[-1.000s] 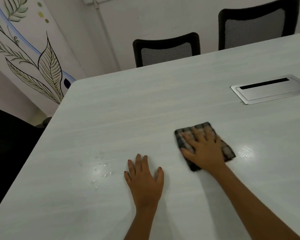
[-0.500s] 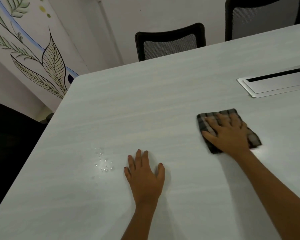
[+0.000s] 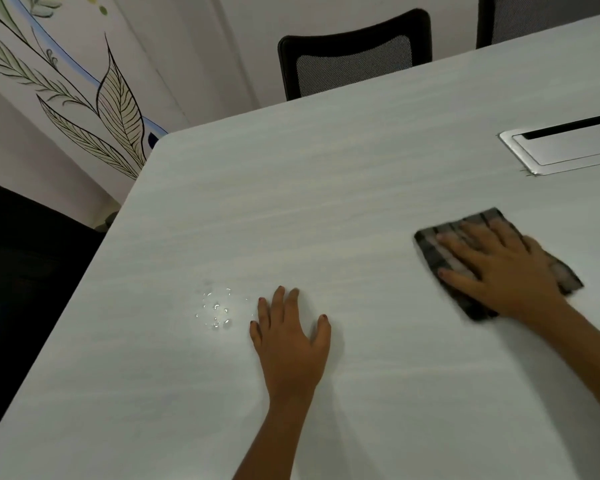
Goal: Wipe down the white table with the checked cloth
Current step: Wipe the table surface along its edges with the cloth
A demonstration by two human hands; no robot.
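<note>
We see cloth (image 3: 428,245) slid right since second ago; right hand (image 3: 499,271) flat, fingers straight, pressing it on table (image 3: 326,188). Left hand (image 3: 291,344) flat, holding nothing. Droplets (image 3: 219,310) beside it unwiped; return pass likely needed.

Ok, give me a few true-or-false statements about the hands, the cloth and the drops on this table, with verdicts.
1. The right hand presses flat on the checked cloth. True.
2. The left hand holds a spray bottle. False: it rests flat on the bare table, holding nothing.
3. Water drops lie just left of the left hand. True.
4. The cloth covers the drops. False: it lies well to their right, apart from them.
</note>
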